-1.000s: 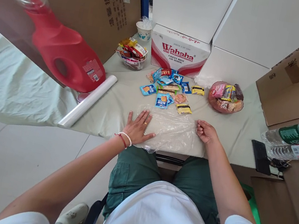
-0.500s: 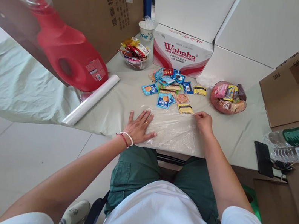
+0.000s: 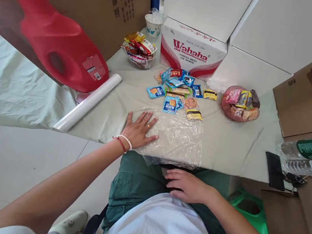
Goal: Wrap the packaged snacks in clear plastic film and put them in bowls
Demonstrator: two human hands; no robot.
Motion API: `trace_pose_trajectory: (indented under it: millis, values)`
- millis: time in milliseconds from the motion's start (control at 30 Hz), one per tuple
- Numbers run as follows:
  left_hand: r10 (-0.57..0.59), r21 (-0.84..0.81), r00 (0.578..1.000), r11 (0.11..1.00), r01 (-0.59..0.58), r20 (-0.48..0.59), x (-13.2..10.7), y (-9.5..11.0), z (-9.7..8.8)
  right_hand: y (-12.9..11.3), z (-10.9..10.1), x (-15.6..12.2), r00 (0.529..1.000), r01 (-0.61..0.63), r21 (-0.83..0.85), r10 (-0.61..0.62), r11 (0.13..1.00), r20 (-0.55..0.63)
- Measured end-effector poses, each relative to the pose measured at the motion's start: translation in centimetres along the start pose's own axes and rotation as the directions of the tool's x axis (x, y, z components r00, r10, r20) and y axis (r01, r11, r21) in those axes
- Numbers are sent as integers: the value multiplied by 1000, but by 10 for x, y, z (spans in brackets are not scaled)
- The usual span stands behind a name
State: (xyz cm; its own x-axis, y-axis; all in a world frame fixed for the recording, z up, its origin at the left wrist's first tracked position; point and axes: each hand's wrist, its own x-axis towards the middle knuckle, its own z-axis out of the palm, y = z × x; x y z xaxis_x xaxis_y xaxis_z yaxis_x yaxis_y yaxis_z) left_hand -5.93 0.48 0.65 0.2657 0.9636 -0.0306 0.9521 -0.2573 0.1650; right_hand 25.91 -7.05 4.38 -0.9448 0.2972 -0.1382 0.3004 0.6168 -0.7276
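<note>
My left hand [image 3: 139,130] lies flat with fingers spread on the left edge of a clear plastic sheet [image 3: 179,139] spread over the table's near edge. My right hand [image 3: 186,186] rests palm down on my lap against the green trousers, fingers stretched out, holding nothing. Just beyond the sheet lie several small snack packets [image 3: 178,92] in blue, orange and yellow wrappers.
A roll of clear film [image 3: 88,101] lies left of my hand beside a big red jug [image 3: 54,44]. A pink bowl of snacks [image 3: 240,103] sits at right, a clear bowl of snacks [image 3: 138,52] and a Wahaha box [image 3: 192,51] behind. Water bottles [image 3: 308,154] and a black phone [image 3: 274,170] lie far right.
My right hand left the far right corner of the plastic sheet and dropped onto my lap. The left hand stayed flat on the sheet.
</note>
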Motion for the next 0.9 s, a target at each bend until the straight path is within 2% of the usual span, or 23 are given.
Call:
trace_pose_trajectory:
  millis: [67, 133, 167, 233, 300, 333, 367, 400, 467, 567, 633, 767, 900]
  values:
    - [16, -5, 1000, 1000, -16, -5, -6, 2, 2, 0, -24, -14, 998, -51, 143, 58, 988, -41]
    - [43, -12, 999, 999, -43, -8, -12, 5, 4, 8, -58, -20, 963, -147, 243, 195, 959, -188]
    - [59, -14, 998, 998, -59, -10, -15, 6, 5, 16, -77, -20, 913, -203, 271, 282, 941, -295]
    - [88, -13, 996, 996, -88, -17, -19, 6, 6, 39, -115, -14, 737, -323, 290, 431, 901, -521]
    - [106, -8, 994, 994, -106, -23, -22, 6, 6, 66, -147, 4, 555, -436, 261, 486, 861, -675]
    - [111, -4, 994, 994, -111, -24, -23, 5, 6, 79, -160, 17, 508, -482, 225, 479, 847, -716]
    - [114, 1, 993, 994, -114, -23, -23, 5, 5, 89, -170, 32, 490, -529, 176, 468, 830, -735]
    - [115, 5, 993, 993, -115, -22, -23, 5, 5, 96, -178, 50, 492, -584, 124, 471, 802, -732]
    - [113, 14, 993, 994, -112, -19, -23, 5, 4, 101, -184, 89, 523, -702, 21, 536, 711, -663]
    - [109, 20, 994, 994, -109, -20, -23, 5, 2, 97, -179, 145, 532, -806, -101, 639, 583, -556]
    - [108, 17, 994, 994, -108, -21, -23, 5, 2, 98, -173, 171, 527, -818, -149, 620, 556, -581]
    - [108, 7, 994, 994, -107, -28, -23, 5, 2, 109, -167, 189, 468, -850, -121, 629, 513, -621]
    - [105, 0, 994, 994, -105, -30, -23, 5, 1, 107, -170, 182, 500, -822, -124, 600, 556, -624]
